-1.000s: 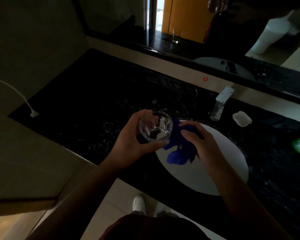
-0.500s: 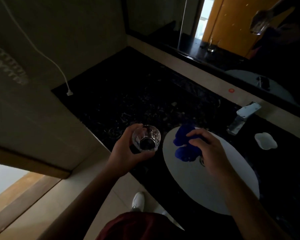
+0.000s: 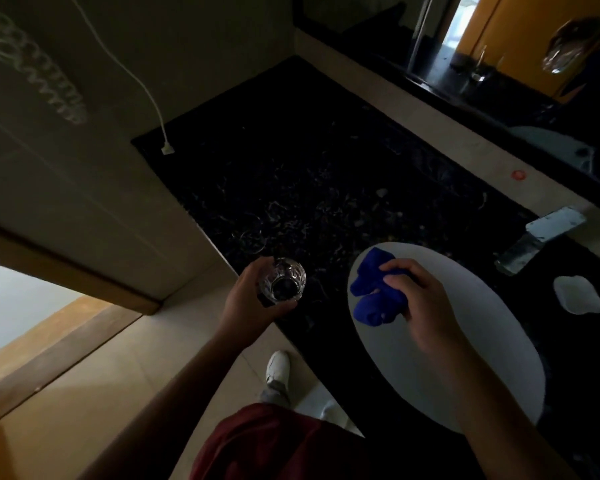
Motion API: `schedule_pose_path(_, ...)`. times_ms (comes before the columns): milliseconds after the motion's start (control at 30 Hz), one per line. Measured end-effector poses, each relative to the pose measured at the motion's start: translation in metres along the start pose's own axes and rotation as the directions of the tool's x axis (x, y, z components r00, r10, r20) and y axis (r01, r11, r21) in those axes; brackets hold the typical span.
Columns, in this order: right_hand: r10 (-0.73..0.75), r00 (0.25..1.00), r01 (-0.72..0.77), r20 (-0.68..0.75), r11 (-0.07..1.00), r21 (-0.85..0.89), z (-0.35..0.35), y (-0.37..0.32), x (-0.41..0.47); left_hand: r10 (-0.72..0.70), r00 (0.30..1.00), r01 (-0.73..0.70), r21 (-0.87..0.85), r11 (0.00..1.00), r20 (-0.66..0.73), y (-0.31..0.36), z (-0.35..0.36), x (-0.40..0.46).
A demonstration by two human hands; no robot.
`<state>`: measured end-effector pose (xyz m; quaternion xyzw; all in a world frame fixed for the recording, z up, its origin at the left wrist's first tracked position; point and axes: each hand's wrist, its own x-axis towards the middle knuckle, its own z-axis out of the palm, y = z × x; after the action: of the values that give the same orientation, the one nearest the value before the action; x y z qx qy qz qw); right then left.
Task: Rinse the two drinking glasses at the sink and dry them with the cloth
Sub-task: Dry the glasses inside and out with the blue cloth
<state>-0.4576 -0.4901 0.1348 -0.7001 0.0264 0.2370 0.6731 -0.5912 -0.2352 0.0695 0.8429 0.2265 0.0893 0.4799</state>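
Observation:
My left hand (image 3: 248, 299) grips a clear patterned drinking glass (image 3: 284, 280), held upright just above the front edge of the black counter (image 3: 291, 161). A second glass (image 3: 252, 239) stands faintly visible on the dark counter just beyond it. My right hand (image 3: 420, 299) is closed on a bunched blue cloth (image 3: 373, 294) over the left part of the white oval sink (image 3: 413, 368). Glass and cloth are apart, about a hand's width between them.
A chrome tap (image 3: 537, 237) stands behind the sink, with a white soap dish (image 3: 577, 294) to its right. A white cable and plug (image 3: 167, 148) lie at the counter's far left. A mirror (image 3: 499, 64) runs along the back. Wall on the left.
My left hand has carried the glass leftward away from the cloth, toward the counter's front edge. The right hand stays over the sink with the cloth. The view has swung left.

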Motion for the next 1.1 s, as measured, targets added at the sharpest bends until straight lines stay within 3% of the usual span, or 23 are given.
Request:
schedule_pose_path(367, 0.049, 0.998, -0.05, -0.027, 0.998, -0.037, 0.022, 0.023, 0.02, -0.08, 0.995, 0.075, 0.096, 0.993, 0.052, -0.052, 0.008, 0.033)
schedule_pose_path(1100, 0.095, 0.994, -0.097, -0.047, 0.995, -0.025, 0.019, 0.032, 0.025, -0.121, 0.986, 0.103, 0.152, 0.983, 0.116, -0.061, 0.019, 0.042)
